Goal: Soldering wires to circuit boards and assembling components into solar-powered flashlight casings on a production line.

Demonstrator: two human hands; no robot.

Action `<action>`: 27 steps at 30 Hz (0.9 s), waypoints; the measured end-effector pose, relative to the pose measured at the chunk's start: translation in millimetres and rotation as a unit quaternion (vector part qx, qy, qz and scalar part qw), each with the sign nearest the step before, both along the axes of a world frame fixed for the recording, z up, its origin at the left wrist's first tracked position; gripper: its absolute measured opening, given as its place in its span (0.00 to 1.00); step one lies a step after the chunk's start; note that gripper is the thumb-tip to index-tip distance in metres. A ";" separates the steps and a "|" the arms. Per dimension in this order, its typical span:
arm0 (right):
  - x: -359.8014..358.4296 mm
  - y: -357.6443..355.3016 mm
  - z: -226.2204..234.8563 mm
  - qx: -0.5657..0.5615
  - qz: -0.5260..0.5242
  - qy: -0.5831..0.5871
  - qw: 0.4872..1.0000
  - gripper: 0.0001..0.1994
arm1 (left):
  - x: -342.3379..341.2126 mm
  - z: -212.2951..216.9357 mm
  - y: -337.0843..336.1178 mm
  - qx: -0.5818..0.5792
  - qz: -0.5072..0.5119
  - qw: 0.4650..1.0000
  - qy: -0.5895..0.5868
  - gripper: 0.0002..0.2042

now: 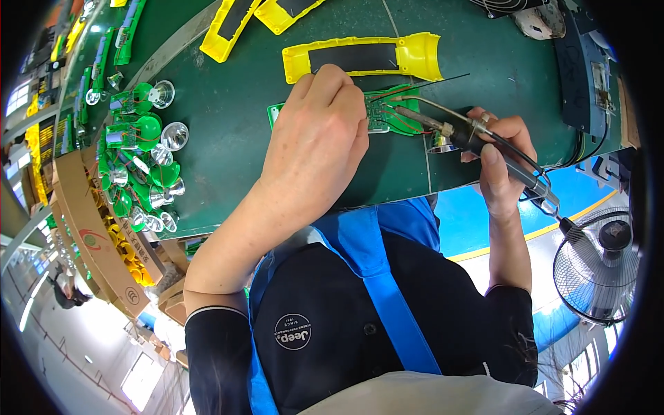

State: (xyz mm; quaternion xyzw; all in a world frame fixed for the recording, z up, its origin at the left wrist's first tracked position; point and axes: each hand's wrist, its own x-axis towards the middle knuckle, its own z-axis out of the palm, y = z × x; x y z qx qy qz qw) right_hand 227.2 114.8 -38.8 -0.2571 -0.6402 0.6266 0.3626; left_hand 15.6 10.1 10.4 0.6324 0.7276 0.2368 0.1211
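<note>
A green circuit board [387, 114] lies flat on the dark green desk [228, 124], near its front edge, with thin red and black wires running across its top; the left hand [319, 131] rests on the board's left part, fingers curled and bunched down over it, pinching or pressing something too hidden to tell; the right hand [501, 162] is closed around the dark handle of a soldering iron [470, 135], whose metal shaft slants leftward so that its tip sits at the board's upper right area, touching or just above it; a cable runs from the handle's rear down to the right; a small silvery reflector cup [440, 144] sits just beside the board's right edge, below the iron's shaft.

Just beyond the board lies a yellow plastic housing [366, 57] with a black panel set in it; two more yellow housings [232, 28] lie further back to the left; at the desk's left end a heap of green boards with silvery reflectors [142, 162] is gathered, well apart from the hands; a brown cardboard box [90, 228] stands beside that end; a floor fan [598, 266] stands low at the right, beside the blue floor.
</note>
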 end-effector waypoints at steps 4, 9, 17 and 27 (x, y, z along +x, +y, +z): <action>2.1 2.5 0.1 0.016 0.012 -0.038 0.999 0.14 | -0.6 2.3 0.7 -0.011 0.003 1.000 -0.006 0.07; 3.8 -2.9 7.9 -0.034 -0.029 -0.041 0.998 0.15 | -0.8 4.0 1.2 -0.020 -0.003 1.000 -0.006 0.07; -16.4 17.1 18.9 0.065 -0.024 0.013 0.997 0.20 | -1.1 4.8 -3.4 -0.012 -0.007 0.999 0.030 0.07; -54.9 27.8 9.6 0.261 -0.001 -0.001 0.965 0.16 | -1.3 -4.9 25.0 0.033 -0.141 0.988 -0.062 0.08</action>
